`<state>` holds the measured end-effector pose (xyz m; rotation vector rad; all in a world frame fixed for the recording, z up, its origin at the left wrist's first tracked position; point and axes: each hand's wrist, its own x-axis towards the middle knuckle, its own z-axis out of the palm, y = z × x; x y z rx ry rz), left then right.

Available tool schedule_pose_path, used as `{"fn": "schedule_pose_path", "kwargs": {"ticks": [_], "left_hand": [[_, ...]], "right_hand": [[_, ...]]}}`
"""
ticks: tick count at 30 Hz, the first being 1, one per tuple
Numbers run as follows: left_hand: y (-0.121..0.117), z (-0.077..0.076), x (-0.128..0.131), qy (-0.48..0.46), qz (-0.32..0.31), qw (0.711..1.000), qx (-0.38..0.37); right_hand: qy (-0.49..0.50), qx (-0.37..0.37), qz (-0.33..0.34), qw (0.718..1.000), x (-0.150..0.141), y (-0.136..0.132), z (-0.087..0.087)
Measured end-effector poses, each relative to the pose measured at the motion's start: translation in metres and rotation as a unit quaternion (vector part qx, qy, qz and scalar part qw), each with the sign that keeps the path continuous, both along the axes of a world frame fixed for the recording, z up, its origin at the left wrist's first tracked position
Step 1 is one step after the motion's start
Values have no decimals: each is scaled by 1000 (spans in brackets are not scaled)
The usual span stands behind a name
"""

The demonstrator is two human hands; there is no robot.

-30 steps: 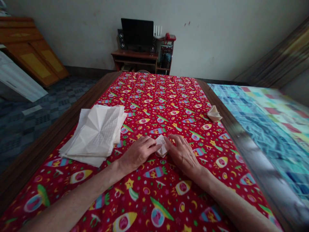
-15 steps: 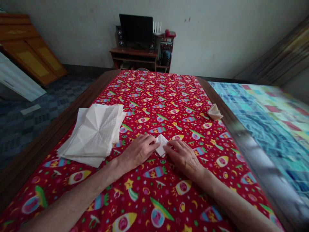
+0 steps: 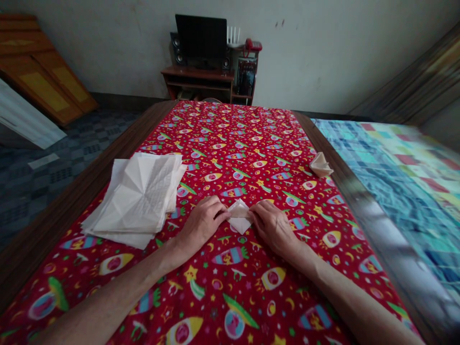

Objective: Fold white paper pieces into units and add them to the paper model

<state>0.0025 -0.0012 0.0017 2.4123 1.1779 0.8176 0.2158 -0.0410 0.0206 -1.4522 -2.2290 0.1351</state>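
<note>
Paper [image 3: 240, 216], small and folded, is pinched at its left corner by the left hand [image 3: 204, 218] and at its right by the right hand [image 3: 275, 225], on the red cloth [image 3: 230, 268], right of the sheet stack [image 3: 138, 196]

Paper stack [image 3: 138, 194] sits on cloth [image 3: 233, 268], left side. Small folded paper [image 3: 240, 221] on cloth, between left hand [image 3: 205, 220] and right hand [image 3: 275, 225]. Folded piece [image 3: 321, 166] near cloth's right edge. Desk [image 3: 199, 74] beyond table's [image 3: 124, 139] far end, monitor [image 3: 201, 37] on it. Bed [image 3: 391, 177] right of table.
</note>
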Motion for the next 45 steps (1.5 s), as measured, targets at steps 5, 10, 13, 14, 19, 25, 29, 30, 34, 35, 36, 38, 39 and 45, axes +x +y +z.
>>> {"fn": "schedule_pose_path", "kwargs": {"ticks": [5,10,13,14,19,25,29,30,34,35,36,38,39,45], "left_hand": [[-1,7,2,73,40,997,2],[-2,12,7,129,69,988,43],[-2,14,8,139,70,985,69],[-2,14,8,141,72,985,76],[-1,14,7,130,78,985,86],[-17,16,-1,104,-63,978,167],[-30,17,-3,192,-102,968,123],[-32,17,-3,205,-105,967,107],[-31,16,-3,212,-106,968,77],[-31,15,-3,211,-106,969,75],[-31,15,-3,210,-105,969,72],[-30,16,-3,211,-107,970,62],[-30,16,-3,209,-107,970,58],[-31,17,-3,201,-101,973,53]], "right_hand": [[-58,12,-26,998,-1,-1,0],[-143,47,-41,988,-3,0,-1],[-169,43,-48,984,-4,1,0],[-173,37,-50,983,-5,1,1],[-177,1,-66,982,-6,2,5],[-167,-1,-63,984,-5,2,4],[-164,18,-58,985,-4,1,0],[-162,22,-57,985,-4,1,0],[-148,37,-57,987,-4,0,1],[-144,44,-51,987,-5,-1,1],[-141,54,-37,988,-5,-2,2],[-132,87,20,987,-6,-5,2],[-126,105,63,984,-7,-7,2],[-90,74,174,978,-8,-21,-5]]}}
